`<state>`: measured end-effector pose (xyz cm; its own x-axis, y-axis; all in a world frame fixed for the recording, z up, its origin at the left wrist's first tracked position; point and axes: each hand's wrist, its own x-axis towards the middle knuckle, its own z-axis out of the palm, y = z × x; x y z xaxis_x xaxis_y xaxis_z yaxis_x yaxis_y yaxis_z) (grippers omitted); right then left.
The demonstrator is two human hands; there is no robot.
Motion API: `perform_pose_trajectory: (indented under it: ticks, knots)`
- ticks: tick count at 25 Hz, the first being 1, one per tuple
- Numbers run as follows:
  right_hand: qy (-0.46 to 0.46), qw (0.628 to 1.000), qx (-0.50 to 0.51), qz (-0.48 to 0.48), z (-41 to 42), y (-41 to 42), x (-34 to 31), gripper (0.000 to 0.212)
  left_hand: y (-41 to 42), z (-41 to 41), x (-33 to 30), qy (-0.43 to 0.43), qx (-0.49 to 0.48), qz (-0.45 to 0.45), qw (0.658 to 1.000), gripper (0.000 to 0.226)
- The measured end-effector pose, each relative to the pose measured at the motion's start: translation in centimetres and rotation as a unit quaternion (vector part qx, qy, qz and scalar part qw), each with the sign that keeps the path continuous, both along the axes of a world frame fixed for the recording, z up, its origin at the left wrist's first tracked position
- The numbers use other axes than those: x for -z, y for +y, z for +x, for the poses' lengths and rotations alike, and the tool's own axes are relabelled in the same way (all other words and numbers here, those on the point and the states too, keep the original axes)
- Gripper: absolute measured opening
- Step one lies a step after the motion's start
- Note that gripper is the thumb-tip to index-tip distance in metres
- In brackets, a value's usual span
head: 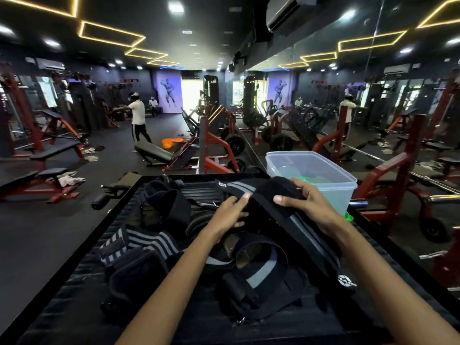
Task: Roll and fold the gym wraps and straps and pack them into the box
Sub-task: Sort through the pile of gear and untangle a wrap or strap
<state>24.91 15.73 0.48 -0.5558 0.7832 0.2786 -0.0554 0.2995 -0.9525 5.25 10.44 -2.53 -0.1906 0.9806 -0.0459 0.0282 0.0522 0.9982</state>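
A black strap with a padded end point(271, 192) is held over a dark ribbed tabletop point(74, 290). My right hand point(306, 202) grips the padded end, thumb on top. My left hand point(231, 215) pinches the strap's band a little to the left. The band trails down toward me past a grey-striped wrap point(306, 232). A clear plastic box point(311, 175) stands at the table's far right corner, just behind my right hand, with something green inside. More black straps point(164, 205) and a black-and-grey striped wrap point(139, 242) lie piled on the table.
Red-framed benches point(44, 180) and weight machines point(214, 135) fill the gym floor beyond the table. A mirror wall point(373, 108) runs along the right. A person in a white shirt point(137, 118) stands far off at the left. Cloths lie on the floor.
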Motion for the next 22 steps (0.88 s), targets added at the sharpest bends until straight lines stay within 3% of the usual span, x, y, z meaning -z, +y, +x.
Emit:
perform_pose_trajectory:
  ticks: [2,3,5,6,7,11,17,22]
  knots:
    - [0.029,1.0,-0.012,0.005,0.0,0.4,-1.4,0.044,-0.7,1.3,0.2,0.077,0.064,0.01,0.995,0.026]
    - [0.032,0.999,-0.016,0.001,-0.1,0.7,-1.7,0.045,-0.6,2.0,0.5,0.17,0.106,0.026,0.979,0.039]
    - [0.023,0.999,-0.018,-0.012,-0.2,1.1,-1.8,0.047,-0.1,3.0,1.3,0.428,0.174,-0.034,0.886,0.074]
    - [0.014,1.0,-0.015,-0.019,-0.3,1.3,-1.4,0.046,0.2,3.2,1.5,0.519,0.171,-0.092,0.832,0.083]
    - [0.004,1.0,-0.01,-0.024,-0.3,1.4,-1.0,0.043,0.5,3.3,1.6,0.559,0.16,-0.138,0.801,0.084]
    - [0.001,0.999,0.01,-0.038,0.3,1.8,-0.3,0.03,1.1,2.7,2.2,0.589,0.13,-0.21,0.769,0.081]
    - [0.06,0.996,0.003,-0.064,-0.1,1.4,-1.2,0.04,0.3,0.7,1.2,0.607,0.101,-0.269,0.741,0.082]
    - [0.108,0.992,-0.017,-0.066,-1.4,1.2,-1.2,0.035,-1.7,-3.0,-0.3,0.672,0.09,-0.329,0.657,0.08]
